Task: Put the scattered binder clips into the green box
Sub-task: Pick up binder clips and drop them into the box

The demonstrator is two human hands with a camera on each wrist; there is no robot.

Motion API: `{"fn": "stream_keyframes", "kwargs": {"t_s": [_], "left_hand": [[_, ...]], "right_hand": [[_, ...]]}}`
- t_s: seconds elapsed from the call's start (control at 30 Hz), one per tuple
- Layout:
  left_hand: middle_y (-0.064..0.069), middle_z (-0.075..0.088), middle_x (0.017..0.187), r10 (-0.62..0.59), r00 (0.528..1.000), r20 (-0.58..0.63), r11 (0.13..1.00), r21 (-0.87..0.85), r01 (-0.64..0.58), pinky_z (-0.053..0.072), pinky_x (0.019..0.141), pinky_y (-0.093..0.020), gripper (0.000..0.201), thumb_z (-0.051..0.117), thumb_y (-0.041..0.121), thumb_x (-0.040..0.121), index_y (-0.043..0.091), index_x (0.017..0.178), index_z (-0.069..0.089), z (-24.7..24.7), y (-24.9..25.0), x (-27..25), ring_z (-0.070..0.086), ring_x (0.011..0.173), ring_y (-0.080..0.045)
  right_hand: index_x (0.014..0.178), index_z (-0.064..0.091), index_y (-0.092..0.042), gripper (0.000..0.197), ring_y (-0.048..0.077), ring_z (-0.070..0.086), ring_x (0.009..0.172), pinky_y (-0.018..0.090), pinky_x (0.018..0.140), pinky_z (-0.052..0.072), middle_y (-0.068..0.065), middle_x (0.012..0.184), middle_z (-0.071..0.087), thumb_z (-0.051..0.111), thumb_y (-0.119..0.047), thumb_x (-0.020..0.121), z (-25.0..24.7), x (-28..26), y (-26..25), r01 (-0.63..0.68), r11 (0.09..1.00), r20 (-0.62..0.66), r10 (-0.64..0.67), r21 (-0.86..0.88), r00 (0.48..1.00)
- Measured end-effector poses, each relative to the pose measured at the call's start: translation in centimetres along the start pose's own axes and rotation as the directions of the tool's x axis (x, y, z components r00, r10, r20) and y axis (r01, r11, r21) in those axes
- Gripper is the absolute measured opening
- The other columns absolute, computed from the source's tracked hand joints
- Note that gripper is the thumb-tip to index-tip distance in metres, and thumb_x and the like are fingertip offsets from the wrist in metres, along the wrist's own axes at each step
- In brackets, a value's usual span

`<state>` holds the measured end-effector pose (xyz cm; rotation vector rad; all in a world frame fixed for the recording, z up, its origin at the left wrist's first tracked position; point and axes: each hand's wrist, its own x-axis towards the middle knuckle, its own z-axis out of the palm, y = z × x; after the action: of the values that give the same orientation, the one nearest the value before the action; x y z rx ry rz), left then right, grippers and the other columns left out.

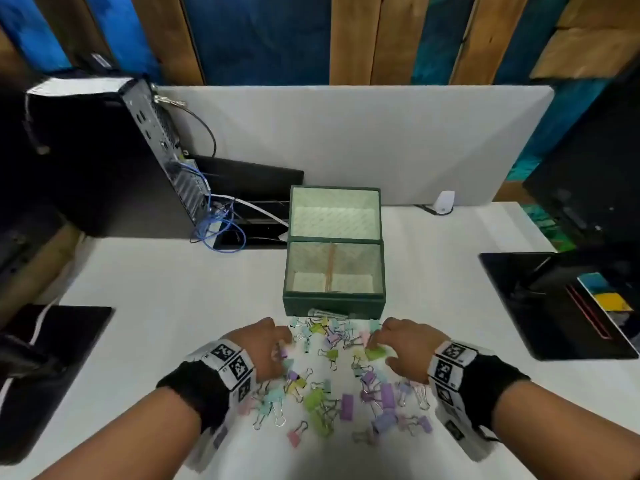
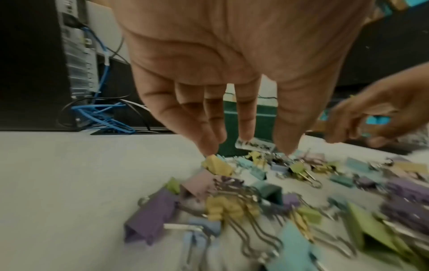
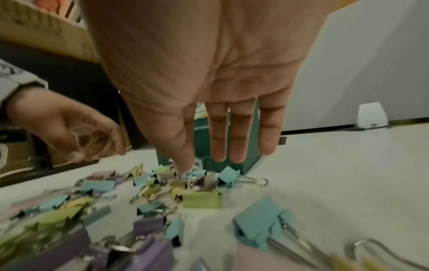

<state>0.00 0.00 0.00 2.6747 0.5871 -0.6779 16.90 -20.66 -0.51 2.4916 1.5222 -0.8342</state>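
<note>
The green box (image 1: 334, 303) stands open in the middle of the white desk, its lid (image 1: 335, 213) folded back behind it. Several pastel binder clips (image 1: 329, 386) lie scattered in front of it. My left hand (image 1: 268, 346) hovers over the pile's left side, fingers straight and pointing down in the left wrist view (image 2: 246, 133), just above a yellow clip (image 2: 217, 165). My right hand (image 1: 394, 346) hangs over the pile's right side beside a green clip (image 1: 375, 353). Its fingers (image 3: 236, 155) are straight and its thumb tip reaches the clips. Neither hand holds anything.
A computer tower (image 1: 104, 150) with blue cables (image 1: 218, 233) stands at the back left. Black mats lie at the left (image 1: 52, 358) and right (image 1: 554, 306). A white divider panel (image 1: 346, 133) backs the desk, with a small white device (image 1: 445, 202) at its foot.
</note>
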Motion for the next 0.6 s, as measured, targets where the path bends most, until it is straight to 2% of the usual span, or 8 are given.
{"fn": "stream_keyframes", "kwargs": {"t_s": [0.17, 0.33, 0.5, 0.6], "left_hand": [[0.003, 0.041, 0.128, -0.006, 0.998, 0.064, 0.998, 0.068, 0.002, 0.048, 0.093, -0.033, 0.06, 0.064, 0.041, 0.077, 0.035, 0.132, 0.039, 1.7, 0.6, 0.1, 0.054, 0.111, -0.02], [0.0, 0.039, 0.128, -0.007, 0.998, 0.064, 0.997, 0.081, 0.002, 0.05, 0.092, -0.036, 0.06, 0.065, 0.034, 0.078, 0.029, 0.132, 0.042, 2.7, 1.1, 1.2, 0.055, 0.109, -0.023], [-0.006, 0.042, 0.125, -0.004, 0.998, 0.069, 0.993, 0.118, -0.004, 0.047, 0.084, -0.032, 0.049, 0.063, 0.032, 0.081, 0.019, 0.127, 0.049, 2.9, 1.3, 1.9, 0.056, 0.106, -0.026], [-0.003, 0.048, 0.123, 0.021, 0.999, 0.03, 0.998, 0.066, -0.023, 0.046, 0.083, -0.031, 0.046, 0.064, 0.032, 0.08, 0.022, 0.122, 0.051, 2.7, 1.1, 2.1, 0.056, 0.106, -0.023]], "right_hand": [[0.142, 0.026, -0.035, 0.057, 0.026, 0.045, 0.124, 0.035, 0.097, 0.043, 0.004, 0.137, 0.04, 0.048, -0.027, 0.09, 0.6, 1.8, -0.7, -0.021, 0.999, 0.026, 0.023, -0.046, 0.999], [0.133, 0.037, -0.03, 0.046, 0.028, 0.049, 0.117, 0.035, 0.093, 0.045, 0.009, 0.129, 0.043, 0.05, -0.032, 0.089, 0.8, 2.8, -0.6, -0.049, 0.998, -0.01, 0.048, -0.038, 0.999], [0.125, 0.045, -0.022, 0.04, 0.031, 0.053, 0.109, 0.034, 0.089, 0.046, 0.012, 0.126, 0.041, 0.054, -0.017, 0.086, 1.1, 3.3, -0.8, -0.052, 0.998, -0.025, 0.053, 0.03, 0.998], [0.125, 0.045, -0.022, 0.041, 0.031, 0.055, 0.106, 0.032, 0.09, 0.046, 0.013, 0.128, 0.038, 0.053, -0.012, 0.086, 1.5, 3.4, -0.8, -0.05, 0.996, -0.055, 0.054, 0.075, 0.997]]}}
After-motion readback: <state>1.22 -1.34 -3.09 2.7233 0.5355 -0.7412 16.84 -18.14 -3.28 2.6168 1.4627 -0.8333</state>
